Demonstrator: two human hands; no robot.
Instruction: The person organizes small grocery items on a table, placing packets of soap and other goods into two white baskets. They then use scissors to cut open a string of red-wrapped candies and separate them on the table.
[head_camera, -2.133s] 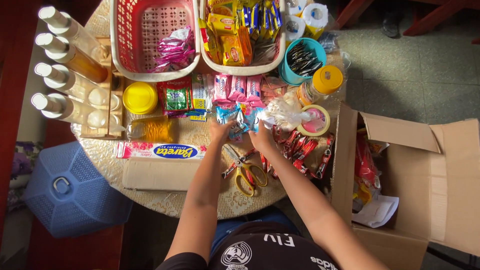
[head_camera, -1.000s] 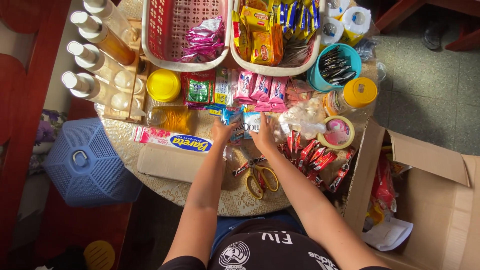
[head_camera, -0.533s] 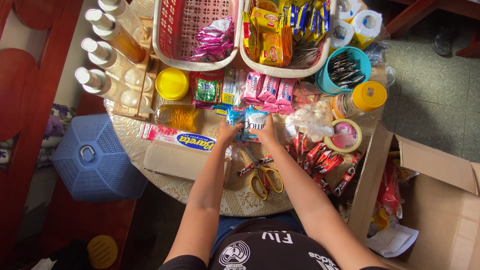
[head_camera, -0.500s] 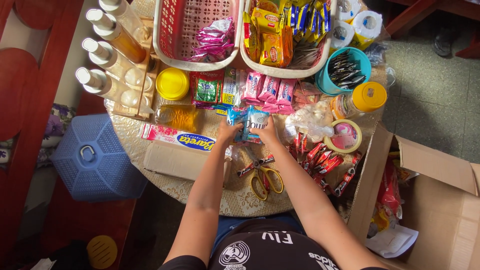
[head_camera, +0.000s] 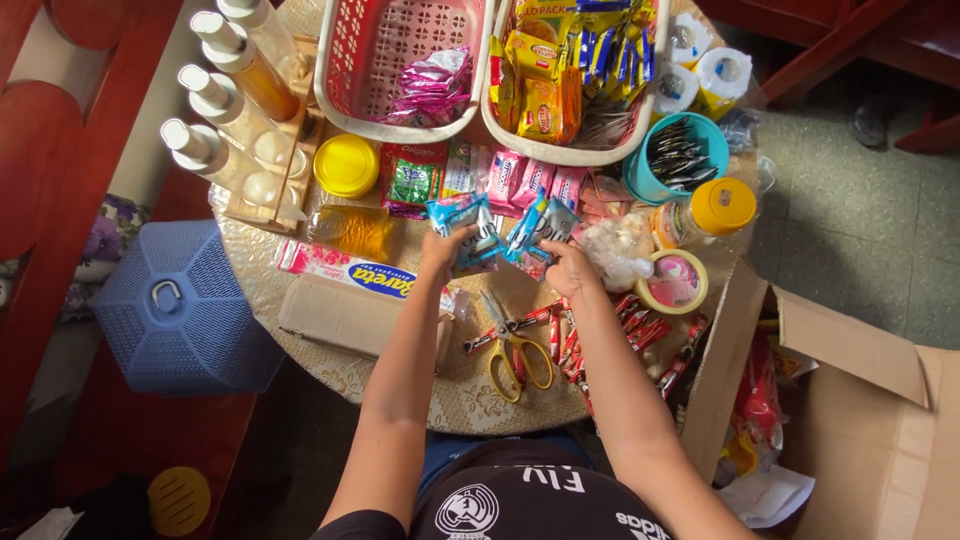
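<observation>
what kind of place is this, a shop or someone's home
Probably a small home-run shop or stall. The round lace-covered table is crowded with stock in multiples: a red plastic basket of pink sachets, strips of red sachets, and an open cardboard box of more packets.

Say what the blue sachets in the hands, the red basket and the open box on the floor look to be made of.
Blue sachets: glossy plastic film, likely; they crinkle and glint, held by the left hand and right hand.
Red basket: moulded plastic, with lattice holes and a smooth pale rim.
Open box: matte brown cardboard with folded flaps.
</observation>
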